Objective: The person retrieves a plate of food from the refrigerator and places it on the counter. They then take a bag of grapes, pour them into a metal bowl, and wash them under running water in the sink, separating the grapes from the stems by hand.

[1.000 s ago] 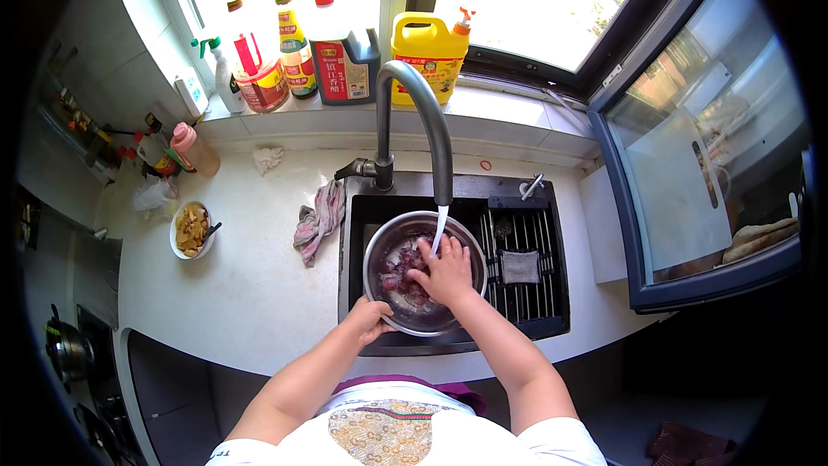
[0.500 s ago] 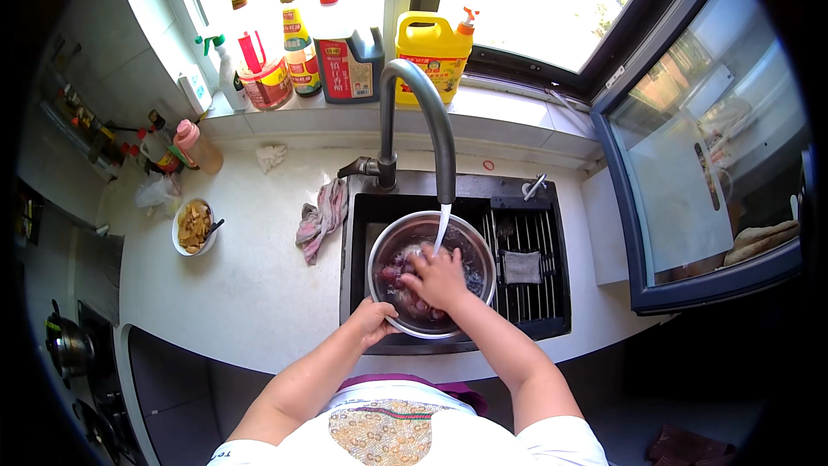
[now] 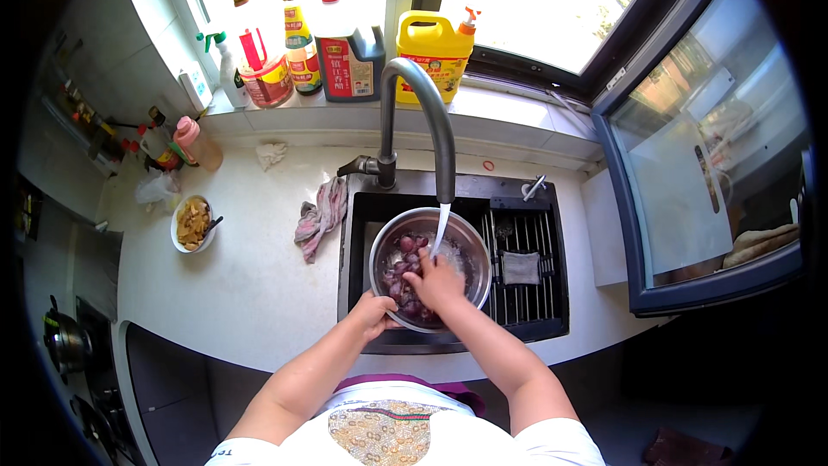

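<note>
A round stainless steel bowl (image 3: 485,269) stands in the dark sink (image 3: 355,224), holding water and several reddish-purple grapes (image 3: 404,280). My left hand (image 3: 373,314) grips the bowl's near-left rim, fingers closed around it. Inside the bowl, my right hand (image 3: 441,283) reaches in beside the grapes, thumb and fingers apart; the fingertips are partly hidden in the water. From the grey curved faucet (image 3: 420,78) a stream of water (image 3: 441,229) falls into the bowl just past my right fingers.
A drain rack (image 3: 509,295) with a grey pad lies right of the bowl. Left on the counter are a crumpled cloth (image 3: 321,217) and a bowl of food (image 3: 194,223). Bottles and a yellow jug (image 3: 431,50) line the sill. An open window pane (image 3: 703,181) juts in at right.
My right hand has shifted slightly within the bowl, baring more of the grapes, now gathered toward the left side. My left hand keeps its hold on the rim.
</note>
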A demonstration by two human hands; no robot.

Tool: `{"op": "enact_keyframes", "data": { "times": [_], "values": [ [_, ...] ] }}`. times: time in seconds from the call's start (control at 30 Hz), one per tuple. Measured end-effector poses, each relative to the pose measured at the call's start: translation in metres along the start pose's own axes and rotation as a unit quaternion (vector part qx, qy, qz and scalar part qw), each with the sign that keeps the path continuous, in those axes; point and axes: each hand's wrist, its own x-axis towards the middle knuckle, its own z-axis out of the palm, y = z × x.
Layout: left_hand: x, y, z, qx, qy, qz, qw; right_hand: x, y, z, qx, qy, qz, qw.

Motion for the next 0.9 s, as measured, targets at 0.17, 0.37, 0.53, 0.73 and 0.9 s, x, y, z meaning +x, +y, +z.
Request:
{"op": "enact_keyframes", "data": {
  "times": [0.17,0.37,0.53,0.73,0.9],
  "values": [
    [0.006,-0.006,-0.008,-0.004,-0.009,0.005,1.000,0.012,0.013,0.005,0.017,0.140,-0.058,0.988],
    [0.003,0.002,0.003,-0.029,-0.005,-0.003,1.000,0.024,0.014,-0.007,-0.052,0.072,-0.181,0.980],
    [0.006,0.003,0.003,-0.035,0.008,0.009,0.999,0.004,0.011,-0.010,-0.086,-0.009,-0.194,0.977],
    [0.009,-0.001,-0.003,-0.044,0.015,-0.007,0.999,-0.007,0.006,-0.003,-0.073,-0.005,-0.145,0.987],
    [0.002,-0.001,-0.009,-0.050,-0.003,0.017,0.999,-0.016,-0.009,-0.031,-0.043,-0.023,-0.173,0.984]
  ]
}}
